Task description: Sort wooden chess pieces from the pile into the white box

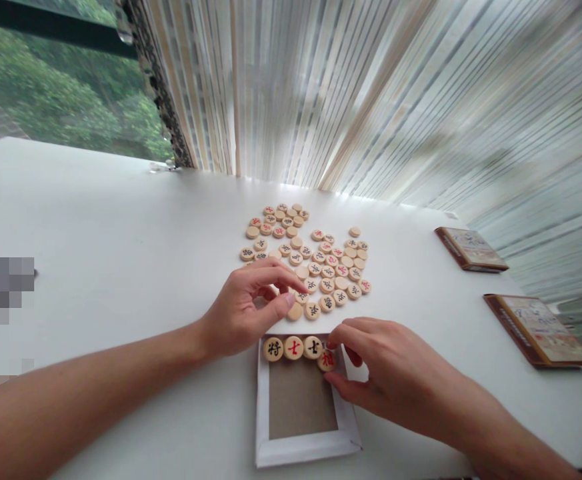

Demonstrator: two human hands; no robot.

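Note:
A shallow white box (347, 437) with a grey-brown bottom lies in front of me. Along its far edge sit three round wooden xiangqi pieces, one with a black character (273, 349), one with a red character (293, 348) and another black one (313, 347). My right hand (378, 360) grips a red-marked xiangqi piece (326, 361) between thumb and fingers at the box's far right corner, slightly tilted. My left hand (251, 303) reaches over the near edge of the loose pieces, thumb and index finger apart, beside a black-marked piece (301, 297).
Many loose xiangqi pieces (327, 272) spread over the white table (121, 267) beyond the box, some face down. Two brown-edged boxes with printed tops, a farther one (473, 249) and a nearer one (541, 327), lie at right. A string curtain (291, 87) hangs behind the table.

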